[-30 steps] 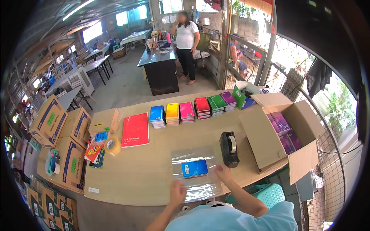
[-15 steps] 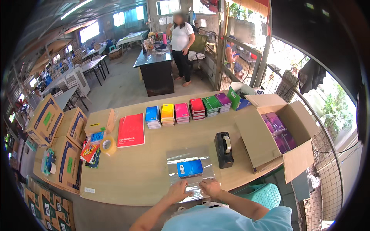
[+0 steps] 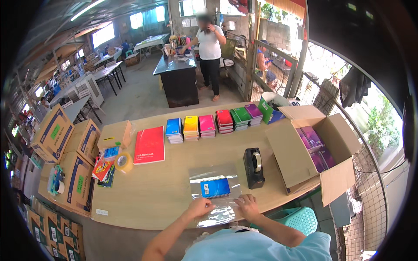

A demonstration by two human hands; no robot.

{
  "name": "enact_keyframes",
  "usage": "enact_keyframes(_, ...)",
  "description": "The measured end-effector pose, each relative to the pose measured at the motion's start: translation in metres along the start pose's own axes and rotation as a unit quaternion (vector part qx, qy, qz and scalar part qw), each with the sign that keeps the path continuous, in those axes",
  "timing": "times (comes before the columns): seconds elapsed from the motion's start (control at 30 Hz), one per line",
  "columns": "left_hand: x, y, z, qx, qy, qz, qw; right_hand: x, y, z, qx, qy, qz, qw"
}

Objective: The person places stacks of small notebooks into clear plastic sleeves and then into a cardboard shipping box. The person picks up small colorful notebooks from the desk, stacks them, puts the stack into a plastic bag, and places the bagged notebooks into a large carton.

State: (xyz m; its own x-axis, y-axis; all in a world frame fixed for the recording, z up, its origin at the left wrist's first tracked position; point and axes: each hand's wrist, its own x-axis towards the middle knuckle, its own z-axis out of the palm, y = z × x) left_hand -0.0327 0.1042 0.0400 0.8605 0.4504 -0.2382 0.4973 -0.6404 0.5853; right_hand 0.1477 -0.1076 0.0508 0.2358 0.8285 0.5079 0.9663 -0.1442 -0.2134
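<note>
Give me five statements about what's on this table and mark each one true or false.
1. The left hand is at the clear plastic. True.
2. The black tape dispenser stands left of the small blue notebook on the plastic. False: the black tape dispenser stands to its right.
3. The open carton holds purple items. True.
4. The yellow stack stands at the row's right end. False: the yellow stack stands between the blue stack and the pink stack.
5. The right hand grips the tape dispenser. False: the right hand is at the clear plastic.
</note>
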Motion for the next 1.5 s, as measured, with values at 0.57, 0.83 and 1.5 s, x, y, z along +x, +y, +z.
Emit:
enact_keyframes(0.57,-0.014,0.03,-0.003,0.024,0.099,0.083,0.991,-0.002,-0.042,0.011,0.036,-0.24,-0.116,0.963)
enact_keyframes(0.83,-0.016,0.029,-0.002,0.085,0.125,0.125,0.981,0.001,-0.039,0.033,0.084,-0.665,-0.089,0.737)
enact_keyframes(1.5,-0.005,0.046,-0.01,-0.014,0.331,0.092,0.939,0.163,0.135,0.069,0.263,-0.443,0.157,0.843)
